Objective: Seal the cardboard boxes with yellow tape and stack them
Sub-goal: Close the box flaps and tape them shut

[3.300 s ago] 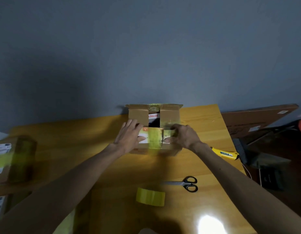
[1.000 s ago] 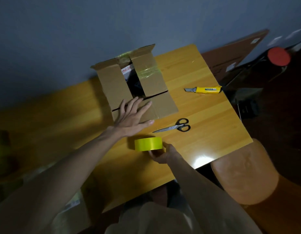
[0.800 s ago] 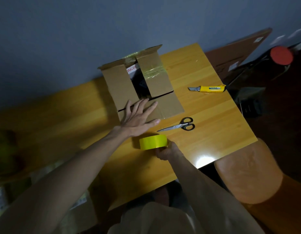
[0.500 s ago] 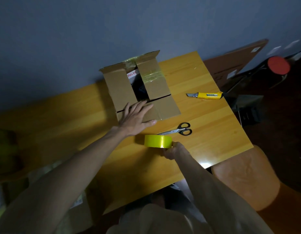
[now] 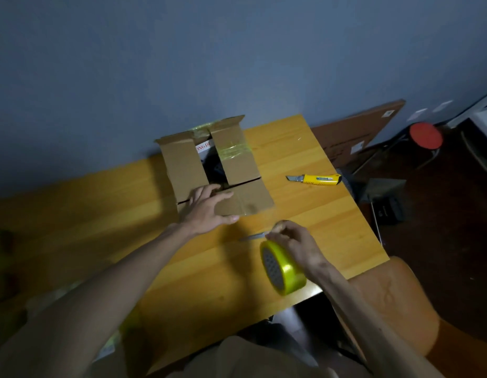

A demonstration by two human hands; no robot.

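Observation:
A brown cardboard box stands on the yellow wooden table near the wall. Its two top flaps leave a dark gap between them, and old yellowish tape crosses the right flap. My left hand rests on the box's near edge with the fingers spread and slightly bent. My right hand grips a roll of yellow tape lifted off the table and tilted on edge, near the table's front right corner.
A yellow utility knife lies right of the box. The scissors' blade tip shows just left of my right hand; the rest is hidden. A flat carton leans on the wall, with a red stool beside it. An orange chair sits at lower right.
My right hand has lifted the tape roll off the table, turned it on edge and drawn it toward the front right. My left hand stays on the box, fingers more curled.

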